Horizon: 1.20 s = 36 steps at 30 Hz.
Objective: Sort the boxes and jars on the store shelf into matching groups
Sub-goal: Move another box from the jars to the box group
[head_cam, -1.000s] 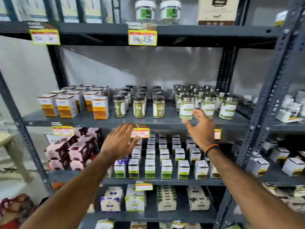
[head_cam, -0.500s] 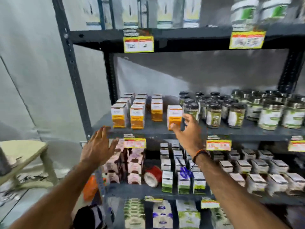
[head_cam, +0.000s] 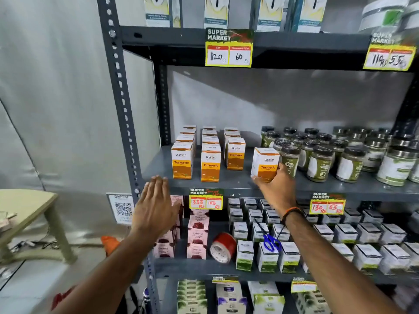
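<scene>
The right hand [head_cam: 275, 189] is clamped on a turmeric box [head_cam: 264, 164], touching a jar [head_cam: 289, 160] at 3 o'clock. The left hand [head_cam: 155, 209] is flat and spread, empty, before the shelf [head_cam: 238, 184].

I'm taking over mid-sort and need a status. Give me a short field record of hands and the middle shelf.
right hand: closed on stray turmeric box, beside the jars
left hand: open, flat, empty, before the shelf edge
turmeric rows: three, left side
jars: right side, dark lids
stray box: apart from the rows, tilted
</scene>
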Motion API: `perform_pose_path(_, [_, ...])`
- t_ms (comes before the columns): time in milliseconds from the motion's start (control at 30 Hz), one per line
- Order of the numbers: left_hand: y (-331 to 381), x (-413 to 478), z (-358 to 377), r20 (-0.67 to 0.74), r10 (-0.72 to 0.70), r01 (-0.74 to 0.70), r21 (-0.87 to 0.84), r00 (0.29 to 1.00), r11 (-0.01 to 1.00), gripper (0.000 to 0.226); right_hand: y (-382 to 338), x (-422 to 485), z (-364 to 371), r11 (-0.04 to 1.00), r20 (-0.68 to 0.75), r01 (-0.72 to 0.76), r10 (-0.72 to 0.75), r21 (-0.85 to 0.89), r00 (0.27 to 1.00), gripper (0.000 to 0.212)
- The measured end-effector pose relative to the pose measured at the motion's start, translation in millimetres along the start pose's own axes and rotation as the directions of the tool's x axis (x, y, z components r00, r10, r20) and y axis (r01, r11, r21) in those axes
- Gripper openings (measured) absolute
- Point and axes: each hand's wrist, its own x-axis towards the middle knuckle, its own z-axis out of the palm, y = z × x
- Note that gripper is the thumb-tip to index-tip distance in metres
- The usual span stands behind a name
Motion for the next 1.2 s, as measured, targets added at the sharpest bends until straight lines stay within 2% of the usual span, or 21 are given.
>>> perform_pose_path(167, [-3.6, 19.6, 1.1, 0.014, 0.047, -0.046, -0.026, 0.999, 0.999, 0.085, -1.6, 7.0, 4.1, 0.998, -0.002, -0.011, 0.011, -0.055, 1.0, 0.061])
perform_pose_path(333, [-19.8, 41.9, 4.7, 0.051, 0.125, -0.124, -0.025, 0.991, 0.992, 0.093, -6.1, 14.6, 9.1, 0.996, 0.019, -0.001, 0.003, -0.087, 1.0, 0.069])
perform_pose_path(500, [-25.5, 43.9, 9.1, 0.058, 0.131, -0.129, -0.029, 0.99, 0.991, 0.095, -13.5, 9.2, 23.4, 0.995, 0.009, 0.035, -0.034, -0.096, 0.999, 0.073])
perform_pose_path(733, [-25.8, 41.9, 12.7, 0.037, 0.115, -0.114, -0.046, 0.993, 0.992, 0.093, -26.9, 1.4, 40.6, 0.983, 0.073, 0.091, -0.08, -0.158, 0.994, 0.066])
perform_pose_path(900, [-26.0, 42.4, 13.1, 0.038, 0.11, -0.107, -0.056, 0.993, 0.993, 0.095, -32.2, -2.1, 43.9, 0.977, 0.115, 0.113, -0.093, -0.183, 0.989, 0.048])
perform_pose_path(1200, [-25.4, 41.4, 14.5, 0.016, 0.105, -0.104, -0.073, 0.994, 0.992, 0.096, -37.0, -6.8, 38.2, 0.968, 0.182, 0.125, -0.085, -0.219, 0.98, 0.05])
